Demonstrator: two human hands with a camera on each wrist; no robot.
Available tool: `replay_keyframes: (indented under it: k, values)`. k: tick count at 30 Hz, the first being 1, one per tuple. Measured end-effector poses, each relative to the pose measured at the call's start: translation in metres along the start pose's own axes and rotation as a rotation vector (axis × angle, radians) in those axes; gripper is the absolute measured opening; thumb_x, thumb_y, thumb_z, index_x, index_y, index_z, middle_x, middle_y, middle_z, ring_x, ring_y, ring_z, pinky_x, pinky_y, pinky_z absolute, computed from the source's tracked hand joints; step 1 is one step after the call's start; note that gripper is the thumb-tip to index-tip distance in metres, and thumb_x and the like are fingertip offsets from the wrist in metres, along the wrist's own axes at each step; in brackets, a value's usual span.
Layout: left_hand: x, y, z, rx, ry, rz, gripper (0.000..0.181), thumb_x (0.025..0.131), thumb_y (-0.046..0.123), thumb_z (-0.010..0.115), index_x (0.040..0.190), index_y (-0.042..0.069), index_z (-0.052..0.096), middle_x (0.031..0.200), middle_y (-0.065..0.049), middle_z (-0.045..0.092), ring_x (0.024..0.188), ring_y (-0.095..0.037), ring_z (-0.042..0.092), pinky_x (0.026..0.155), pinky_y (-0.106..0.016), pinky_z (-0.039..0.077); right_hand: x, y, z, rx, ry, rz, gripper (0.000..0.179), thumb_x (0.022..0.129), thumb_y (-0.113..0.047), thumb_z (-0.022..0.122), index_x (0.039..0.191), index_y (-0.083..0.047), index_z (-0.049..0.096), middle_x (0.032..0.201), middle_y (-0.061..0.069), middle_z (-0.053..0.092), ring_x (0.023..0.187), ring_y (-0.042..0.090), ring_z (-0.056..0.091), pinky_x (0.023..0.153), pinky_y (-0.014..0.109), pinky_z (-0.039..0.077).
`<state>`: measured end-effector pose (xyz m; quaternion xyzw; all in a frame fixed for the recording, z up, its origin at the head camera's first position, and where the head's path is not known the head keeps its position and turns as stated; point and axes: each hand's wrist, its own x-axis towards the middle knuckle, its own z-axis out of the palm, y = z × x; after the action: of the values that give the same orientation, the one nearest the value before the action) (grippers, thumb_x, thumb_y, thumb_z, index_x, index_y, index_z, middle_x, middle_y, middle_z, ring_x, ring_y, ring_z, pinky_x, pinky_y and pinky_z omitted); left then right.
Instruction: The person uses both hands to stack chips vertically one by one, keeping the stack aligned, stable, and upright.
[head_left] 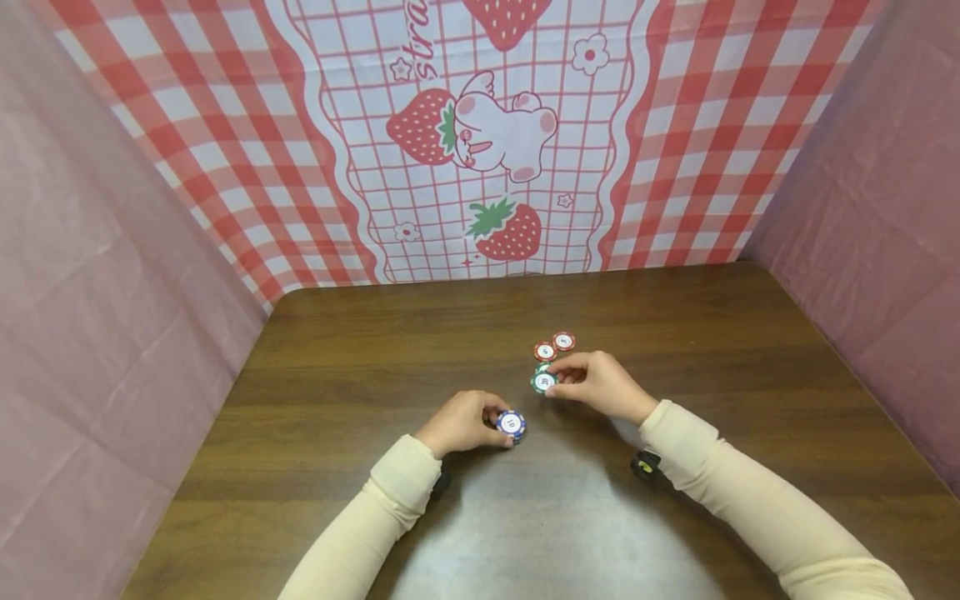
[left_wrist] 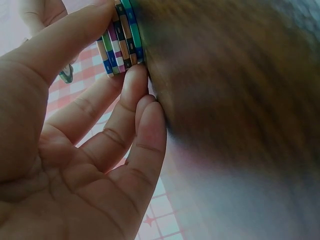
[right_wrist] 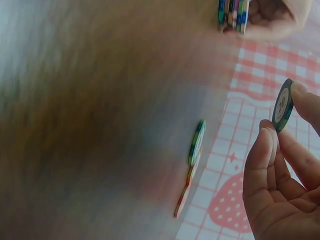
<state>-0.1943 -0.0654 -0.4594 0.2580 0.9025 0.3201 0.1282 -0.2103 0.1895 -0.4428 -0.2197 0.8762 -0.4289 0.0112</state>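
Observation:
My left hand (head_left: pixel 457 422) grips the sides of a small stack of poker chips (left_wrist: pixel 120 45), which stands on the table. A blue poker chip (head_left: pixel 512 423) marked 10 lies on top; differently coloured edges show below it. Farther right, my right hand (head_left: pixel 607 387) pinches a green poker chip (right_wrist: pixel 283 105) between thumb and fingertips, above the table. Just beyond that chip, another green poker chip (right_wrist: pixel 197 142) lies flat, partly covered in the head view. Two red poker chips (head_left: pixel 564 341) lie behind it, edge to edge.
The brown wooden table (head_left: pixel 360 350) has a strawberry-patterned checked cloth (head_left: pixel 480 167) hanging at its far edge. Pink curtains (head_left: pixel 862 225) hang on both sides. A dark band with a device (head_left: pixel 645 465) sits under the right sleeve.

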Motion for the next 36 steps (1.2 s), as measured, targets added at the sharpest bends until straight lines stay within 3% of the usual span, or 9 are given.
replay_keyframes:
  k: [12,24,36]
  values:
    - [0.000,0.000,0.000,0.002,0.001,0.022,0.034,0.071,0.023,0.087,0.100,0.012,0.073,0.077,0.004,0.067,0.070,-0.004,0.055,0.066,-0.021,0.045,-0.001,-0.013,0.019,-0.021,-0.117,-0.056,0.029,0.079,-0.023,0.082,0.101,-0.006,0.074,0.081,-0.001,0.071,0.070,0.003,0.059,0.064,0.021,0.051]
    - [0.001,0.000,-0.001,0.005,-0.019,0.011,0.037,0.072,0.023,0.087,0.104,0.010,0.073,0.078,0.004,0.067,0.069,-0.002,0.054,0.065,-0.020,0.045,0.001,-0.018,0.031,0.008,-0.201,-0.093,0.024,0.078,-0.019,0.082,0.098,-0.006,0.075,0.079,-0.002,0.070,0.069,0.002,0.059,0.063,0.021,0.052]
    - [0.001,0.001,-0.002,-0.002,-0.022,0.004,0.035,0.072,0.023,0.087,0.102,0.011,0.074,0.079,0.004,0.068,0.070,-0.002,0.055,0.066,-0.019,0.045,0.001,-0.019,0.038,-0.050,-0.223,-0.110,0.021,0.077,-0.018,0.083,0.094,-0.007,0.076,0.081,-0.002,0.069,0.069,-0.001,0.057,0.064,0.019,0.051]
